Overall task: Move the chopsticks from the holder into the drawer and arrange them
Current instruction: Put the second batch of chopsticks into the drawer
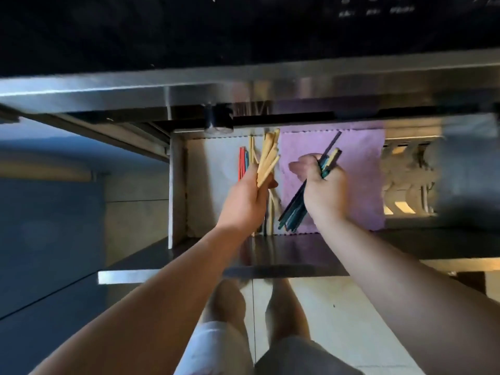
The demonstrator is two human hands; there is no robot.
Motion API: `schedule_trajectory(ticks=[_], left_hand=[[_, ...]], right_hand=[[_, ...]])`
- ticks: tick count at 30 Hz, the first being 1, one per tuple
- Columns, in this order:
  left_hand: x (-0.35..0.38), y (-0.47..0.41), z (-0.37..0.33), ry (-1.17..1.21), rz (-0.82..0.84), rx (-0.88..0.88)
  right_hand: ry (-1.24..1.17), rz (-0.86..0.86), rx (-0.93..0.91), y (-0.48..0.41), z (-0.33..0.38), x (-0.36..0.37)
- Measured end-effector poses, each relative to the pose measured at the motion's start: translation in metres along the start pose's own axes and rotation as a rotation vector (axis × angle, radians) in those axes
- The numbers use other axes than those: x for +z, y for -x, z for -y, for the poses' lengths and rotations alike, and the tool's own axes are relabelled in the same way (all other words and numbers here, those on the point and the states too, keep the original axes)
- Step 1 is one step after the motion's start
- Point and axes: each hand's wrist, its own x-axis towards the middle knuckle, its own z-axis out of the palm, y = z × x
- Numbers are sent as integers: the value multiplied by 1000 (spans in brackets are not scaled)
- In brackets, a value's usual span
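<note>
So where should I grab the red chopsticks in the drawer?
Probably around their middle, coming down from above. The red chopsticks lie flat and side by side on the drawer floor, pointing front to back, so fingers pinching across them from both sides could gather all at once. The left hand hides their near ends.

No text I can read on my feed.
I make out only a few pale marks (376, 10) on the black panel (243, 28) at the top right, and they are too small and blurred for me to tell letters from symbols.
</note>
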Motion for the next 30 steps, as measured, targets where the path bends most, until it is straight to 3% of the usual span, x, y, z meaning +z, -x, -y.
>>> schedule_trajectory(ticks=[7,11,17,21,24,27,30], left_hand=[[36,-55,51,104,-51,-210],[45,-78,70,186,-18,-301],[35,-89,88,-96,65,-381],[23,-78,99,-129,19,-441],[17,-69,106,-186,-16,-455],[15,-63,111,-221,-51,-433],[15,-65,112,-259,-6,-413]], right_hand=[[178,175,107,-64,-44,36],[281,167,147,-89,-56,57],[651,231,184,-90,-75,64],[574,220,163,-81,-82,57],[620,188,101,-70,-85,43],[680,231,-72,-64,-95,33],[732,241,-188,-63,-106,29]])
